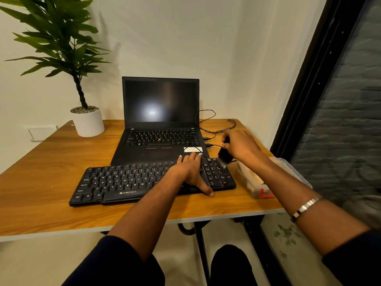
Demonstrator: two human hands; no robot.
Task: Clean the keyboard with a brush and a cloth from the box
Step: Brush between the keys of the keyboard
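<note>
A black keyboard (123, 182) lies across the front of the wooden table (41, 182). My left hand (191, 172) rests flat on its right part, thumb hooked over the front edge, holding it down. My right hand (239, 145) grips a black brush (224, 156), whose pale bristle tips point down at the number pad at the keyboard's right end. A clear plastic box (257, 182) with light-coloured contents stands just right of the keyboard, partly hidden behind my right forearm.
An open black laptop (160, 124) with a dark screen sits behind the keyboard, its cables (214, 129) trailing to the right. A potted plant (87, 120) stands at the back left. The table's right edge is close to a dark window frame (309, 89).
</note>
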